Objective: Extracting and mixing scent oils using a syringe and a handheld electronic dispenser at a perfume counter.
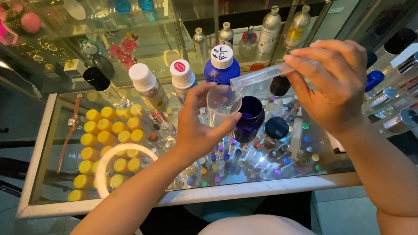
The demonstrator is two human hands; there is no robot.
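My left hand point(197, 126) holds a small clear plastic cup point(223, 103) above a glass counter point(38, 166). My right hand point(332, 86) grips a clear tube or vial point(261, 75), tilted almost level with its open end over the cup's rim. Just behind the cup stands an open dark blue jar point(250, 118), with its black lid point(276, 127) beside it. Behind these are a blue bottle with a white cap point(221, 65) and two white-capped bottles point(148, 85).
Yellow caps point(107, 138) cluster at the counter's left, by a white ring point(101, 167) and a wristwatch point(71, 124). Small vials with coloured caps point(245, 163) lie under the glass. Silver spray bottles point(403, 92) lie at right. Shelves behind hold metal bottles point(268, 31).
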